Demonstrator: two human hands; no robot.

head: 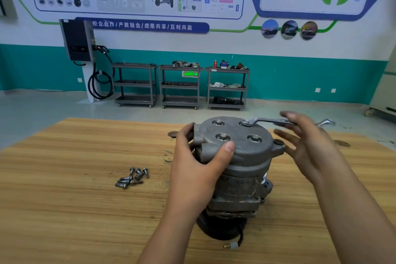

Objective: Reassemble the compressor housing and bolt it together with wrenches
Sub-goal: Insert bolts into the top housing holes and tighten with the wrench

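A grey metal compressor housing (240, 156) stands upright on the wooden table (75, 178), its round end cover on top with bolts in recessed holes. My left hand (199, 156) grips the cover's left side, thumb on the top. A ring wrench (267, 121) sits on the far right bolt, its handle pointing right. My right hand (306, 141) is at the handle with fingers straight and spread, the handle passing against the fingers. The hand is blurred.
Several loose bolts (132, 178) lie on the table left of the compressor. A wire with a small connector (232, 245) trails from the black pulley end at the base. Three grey carts (180, 85) and a wall charger (79, 40) stand behind.
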